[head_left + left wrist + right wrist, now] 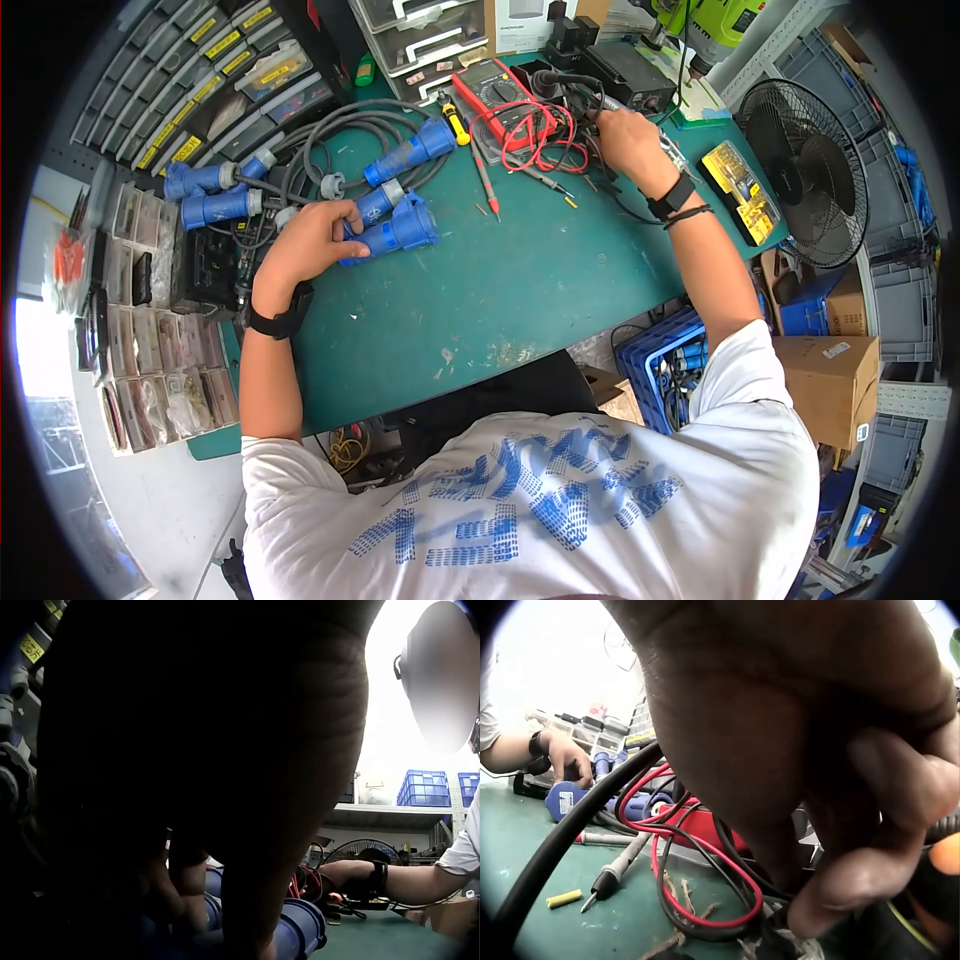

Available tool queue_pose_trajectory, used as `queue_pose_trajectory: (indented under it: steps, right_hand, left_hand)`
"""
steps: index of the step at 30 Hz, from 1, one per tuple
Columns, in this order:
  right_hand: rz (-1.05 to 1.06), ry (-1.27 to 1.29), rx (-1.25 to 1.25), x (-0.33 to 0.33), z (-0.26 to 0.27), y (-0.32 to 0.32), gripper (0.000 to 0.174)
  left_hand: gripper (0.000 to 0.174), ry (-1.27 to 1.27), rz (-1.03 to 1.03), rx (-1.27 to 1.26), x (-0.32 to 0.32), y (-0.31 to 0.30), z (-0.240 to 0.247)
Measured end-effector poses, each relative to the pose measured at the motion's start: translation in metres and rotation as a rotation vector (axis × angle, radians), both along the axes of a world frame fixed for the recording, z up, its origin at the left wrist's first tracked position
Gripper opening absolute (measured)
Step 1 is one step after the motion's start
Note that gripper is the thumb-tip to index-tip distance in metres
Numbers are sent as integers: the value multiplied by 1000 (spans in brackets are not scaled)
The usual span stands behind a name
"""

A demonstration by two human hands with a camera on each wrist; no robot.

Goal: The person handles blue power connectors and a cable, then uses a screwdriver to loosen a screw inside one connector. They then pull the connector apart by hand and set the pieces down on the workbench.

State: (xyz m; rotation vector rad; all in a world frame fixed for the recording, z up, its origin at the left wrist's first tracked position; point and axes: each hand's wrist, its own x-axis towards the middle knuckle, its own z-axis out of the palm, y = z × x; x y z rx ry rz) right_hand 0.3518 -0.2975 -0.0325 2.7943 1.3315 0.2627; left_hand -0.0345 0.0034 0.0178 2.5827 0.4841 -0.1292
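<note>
My left hand (318, 240) grips the near end of a blue industrial connector (405, 228) on the green bench, thumb on the near side and fingers over the top. Beside it lie another blue connector (412, 152) and a pair (220, 208) farther left, joined to looped grey cable (345, 115). The right hand (635, 150) reaches down at the back right, fingers bent among black leads (570, 85). Close by are a red multimeter (497, 95) and its red test lead (705, 917). What the right fingertips hold, I cannot tell; the hand hides it.
A yellow bit box (740, 190) and a black fan (805, 170) stand at the right. Labelled drawers (190, 90) line the left. A black power unit (630, 75) sits at the back. Below the bench edge is a blue crate (650, 350).
</note>
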Motion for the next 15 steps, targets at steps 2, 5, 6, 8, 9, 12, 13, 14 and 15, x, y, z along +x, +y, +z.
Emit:
queue_pose_trajectory:
  steps: [2, 5, 6, 8, 9, 12, 13, 14, 15]
  right_hand:
    - [-8, 2, -4, 7, -9, 6, 21]
    - [16, 21, 29, 11, -6, 12, 21]
    - [17, 39, 67, 12, -1, 10, 21]
    - [36, 63, 104, 11, 13, 6, 22]
    - [-5, 8, 173, 8, 25, 5, 22]
    - [11, -72, 392, 26, 45, 2, 23]
    - [25, -67, 391, 27, 52, 4, 23]
    - [25, -104, 476, 19, 68, 2, 25]
    - [23, -142, 561, 12, 81, 1, 28]
  left_hand:
    - [35, 41, 16, -5, 1, 0, 3]
    - [29, 40, -61, -55, -1, 5, 9]
    - [29, 41, -41, -58, -4, 10, 13]
    - [22, -55, -9, -164, -14, 22, 23]
    - [19, -103, 8, -214, -20, 26, 31]
    - [11, -351, 109, -39, -39, 32, 72]
    - [11, -349, 124, -38, -47, 38, 81]
    - [11, -466, 138, 44, -56, 48, 88]
    - [11, -583, 149, 129, -62, 54, 93]
